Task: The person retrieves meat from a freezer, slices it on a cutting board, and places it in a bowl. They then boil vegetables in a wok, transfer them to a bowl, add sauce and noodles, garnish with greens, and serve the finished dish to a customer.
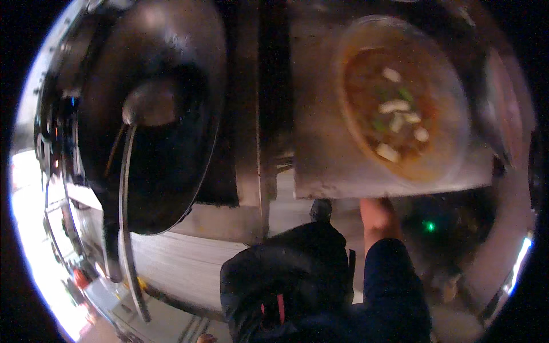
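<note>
My right hand (pixel 378 216) reaches out from a dark sleeve to the near edge of a metal surface (pixel 319 171). The fingers are hidden beneath or behind that edge, so their grip does not show. On the surface stands a large bowl (pixel 456 124) of reddish-brown broth (pixel 364 98) with white pieces (pixel 394 106) and green bits in it. A small blurred patch of skin (pixel 207 338) at the bottom rim may be part of my left hand; what it does cannot be told.
A large dark wok (pixel 171 180) stands on the left. A metal ladle (pixel 150 103) lies in it, its long handle jutting towards me. Another pale rounded vessel (pixel 504 103) is at the far right. A green light (pixel 430 226) glows below the metal surface.
</note>
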Demonstrator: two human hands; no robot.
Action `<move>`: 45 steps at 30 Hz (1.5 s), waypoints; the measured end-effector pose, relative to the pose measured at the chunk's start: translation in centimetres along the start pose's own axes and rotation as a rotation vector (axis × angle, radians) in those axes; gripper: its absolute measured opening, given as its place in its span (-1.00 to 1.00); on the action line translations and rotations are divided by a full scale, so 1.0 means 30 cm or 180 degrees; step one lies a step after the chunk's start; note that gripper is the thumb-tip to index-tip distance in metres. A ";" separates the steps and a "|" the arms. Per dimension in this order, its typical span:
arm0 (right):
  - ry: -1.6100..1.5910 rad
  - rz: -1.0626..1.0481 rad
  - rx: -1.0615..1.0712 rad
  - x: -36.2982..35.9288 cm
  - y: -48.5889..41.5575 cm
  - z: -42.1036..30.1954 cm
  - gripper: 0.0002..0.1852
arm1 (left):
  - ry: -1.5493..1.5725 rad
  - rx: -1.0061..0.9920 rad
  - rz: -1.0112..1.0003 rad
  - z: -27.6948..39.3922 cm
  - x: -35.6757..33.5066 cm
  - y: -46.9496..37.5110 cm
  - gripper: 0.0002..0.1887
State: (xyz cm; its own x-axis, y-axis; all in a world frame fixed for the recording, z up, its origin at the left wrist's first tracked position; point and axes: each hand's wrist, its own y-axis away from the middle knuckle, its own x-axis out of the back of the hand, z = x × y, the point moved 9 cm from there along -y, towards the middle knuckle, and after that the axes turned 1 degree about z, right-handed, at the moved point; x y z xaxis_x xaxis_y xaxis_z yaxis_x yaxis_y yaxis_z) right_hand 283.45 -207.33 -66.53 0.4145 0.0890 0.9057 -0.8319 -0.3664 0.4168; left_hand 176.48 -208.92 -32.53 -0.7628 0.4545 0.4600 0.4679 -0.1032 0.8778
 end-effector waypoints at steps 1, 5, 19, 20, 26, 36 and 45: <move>0.0037 -0.0030 -0.0037 -0.023 -0.021 0.025 -0.54 | 0.0273 0.0198 -0.0130 -0.078 -0.067 0.023 -0.49; 0.0139 0.0011 -0.0085 -0.082 -0.026 0.084 -0.54 | -0.0069 -0.0043 -0.0070 -0.132 -0.178 0.013 -0.59; 0.0043 0.0195 0.0009 -0.020 0.031 0.143 -0.57 | -0.0165 0.0135 0.0431 -0.088 -0.130 -0.049 -0.80; 0.0046 0.0205 0.0014 -0.027 0.028 0.139 -0.57 | -0.0161 -0.0111 0.0344 -0.041 -0.157 -0.042 -0.78; -0.0038 0.0353 0.0109 0.027 0.002 0.127 -0.58 | -0.0179 -0.0547 -0.0144 0.081 -0.301 0.041 -0.80; -0.0327 0.0606 0.0560 0.346 -0.286 0.021 -0.59 | -0.0265 -0.0015 -0.0019 0.207 -0.246 0.158 -0.79; -0.0370 0.0529 0.0745 0.464 -0.343 -0.082 -0.60 | -0.0338 -0.0006 0.0244 0.247 -0.251 0.271 -0.70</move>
State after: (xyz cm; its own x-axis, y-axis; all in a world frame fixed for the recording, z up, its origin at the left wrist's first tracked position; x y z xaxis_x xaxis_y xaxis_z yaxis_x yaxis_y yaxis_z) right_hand 296.88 -200.03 -58.03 0.3307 -0.0916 0.9393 -0.7899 -0.5715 0.2224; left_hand 189.35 -206.63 -29.85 -0.6730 0.5364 0.5092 0.5222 -0.1429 0.8408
